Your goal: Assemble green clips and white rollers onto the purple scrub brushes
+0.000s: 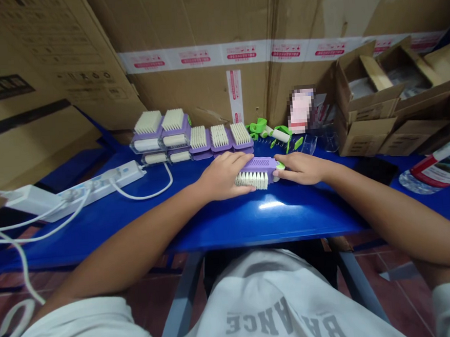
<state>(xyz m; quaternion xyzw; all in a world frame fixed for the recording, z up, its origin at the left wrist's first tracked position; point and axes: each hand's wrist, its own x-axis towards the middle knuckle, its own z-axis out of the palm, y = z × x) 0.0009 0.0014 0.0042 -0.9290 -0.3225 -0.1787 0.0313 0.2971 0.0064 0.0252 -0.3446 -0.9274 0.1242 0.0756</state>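
Note:
A purple brush (259,169) with white bristles lies on its side on the blue table (197,216), bristles toward me. My left hand (222,175) is curled over its left end, gripping it. At the brush's right end, my right hand (301,167) pinches a small green-and-white part (280,166). Behind the hands, a row of finished purple brushes (219,137) stands bristles up, with stacked ones (160,128) at the left.
Green and white loose parts (270,131) lie behind the brush. A white power strip (95,187) with cables sits at the left. Open cardboard boxes (375,112) stand at the right, a plastic bottle (436,169) beside them. Large cartons (208,41) wall the back.

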